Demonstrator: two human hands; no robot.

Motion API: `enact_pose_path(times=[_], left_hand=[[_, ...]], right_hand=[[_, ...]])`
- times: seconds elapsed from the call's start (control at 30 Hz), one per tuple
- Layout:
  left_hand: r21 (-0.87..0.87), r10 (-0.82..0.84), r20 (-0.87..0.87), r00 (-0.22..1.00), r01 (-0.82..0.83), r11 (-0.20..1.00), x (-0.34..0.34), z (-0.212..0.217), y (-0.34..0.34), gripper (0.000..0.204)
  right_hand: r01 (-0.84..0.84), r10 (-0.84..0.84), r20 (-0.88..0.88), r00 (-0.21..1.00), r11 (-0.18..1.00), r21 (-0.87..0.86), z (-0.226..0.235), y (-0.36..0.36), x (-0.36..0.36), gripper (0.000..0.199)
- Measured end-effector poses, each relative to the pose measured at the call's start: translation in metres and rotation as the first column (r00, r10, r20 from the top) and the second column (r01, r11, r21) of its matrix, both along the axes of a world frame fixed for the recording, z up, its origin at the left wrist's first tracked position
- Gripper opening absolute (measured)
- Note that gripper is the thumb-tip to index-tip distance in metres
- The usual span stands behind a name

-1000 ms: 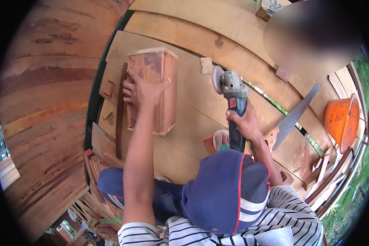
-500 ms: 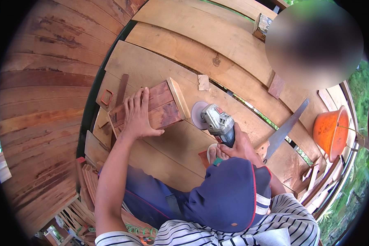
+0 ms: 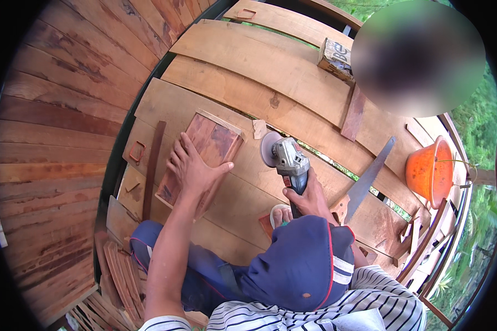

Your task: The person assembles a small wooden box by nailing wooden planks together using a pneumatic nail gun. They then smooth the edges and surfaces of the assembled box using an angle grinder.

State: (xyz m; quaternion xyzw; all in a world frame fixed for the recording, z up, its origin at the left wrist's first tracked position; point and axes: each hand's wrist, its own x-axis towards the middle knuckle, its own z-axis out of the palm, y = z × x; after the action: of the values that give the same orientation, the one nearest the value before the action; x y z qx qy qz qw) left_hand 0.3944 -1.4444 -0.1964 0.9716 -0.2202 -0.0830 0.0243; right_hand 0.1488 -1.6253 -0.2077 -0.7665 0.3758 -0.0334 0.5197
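My left hand lies with fingers spread over a reddish-brown wooden box, the thumb stretched to the right across its side. The box rests on the plank floor, its pale-edged end pointing away from me. In my right hand is a grey and dark blue angle grinder, gripped round its body. Its round disc stands to the right of the box, apart from it. My foot in a pale sandal shows just below the grinder.
A handsaw lies right of the grinder, before an orange bucket. A dark wood strip and a small red frame lie left of the box. At the back stands a printed carton. Gaps run between the planks.
The box has turned and now lies with a broad face up, my left hand shifting down with it. The grinder has swung more upright, and its disc has moved away from the box.
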Motion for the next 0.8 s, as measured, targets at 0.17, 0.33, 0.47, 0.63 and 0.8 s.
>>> enact_pose_path(times=[0.17,0.33,0.47,0.63,0.8], left_hand=[[-0.04,-0.016,0.126,0.992,0.021,0.999,0.003,-0.018,0.006,0.126],[-0.086,0.059,0.131,0.99,-0.048,0.995,0.006,-0.026,0.005,0.103],[-0.076,0.034,0.217,0.976,-0.018,0.997,0.003,-0.028,0.003,0.091],[-0.053,0.029,0.177,0.984,-0.02,0.998,0.005,-0.027,0.002,0.087],[-0.055,0.033,0.158,0.987,-0.024,0.998,0.006,-0.028,0.003,0.086]], right_hand=[[-0.013,0.005,0.081,0.997,0.995,0.098,-0.016,0.003,0.031,0.08],[0.001,-0.021,0.095,0.995,0.979,0.206,-0.036,0.019,0.05,0.085],[-0.005,-0.024,0.134,0.991,0.978,0.21,-0.042,0.023,0.054,0.091],[-0.007,-0.026,0.161,0.987,0.979,0.204,-0.044,0.025,0.056,0.089],[0.006,-0.048,0.135,0.99,0.956,0.295,-0.043,0.025,0.058,0.088]])
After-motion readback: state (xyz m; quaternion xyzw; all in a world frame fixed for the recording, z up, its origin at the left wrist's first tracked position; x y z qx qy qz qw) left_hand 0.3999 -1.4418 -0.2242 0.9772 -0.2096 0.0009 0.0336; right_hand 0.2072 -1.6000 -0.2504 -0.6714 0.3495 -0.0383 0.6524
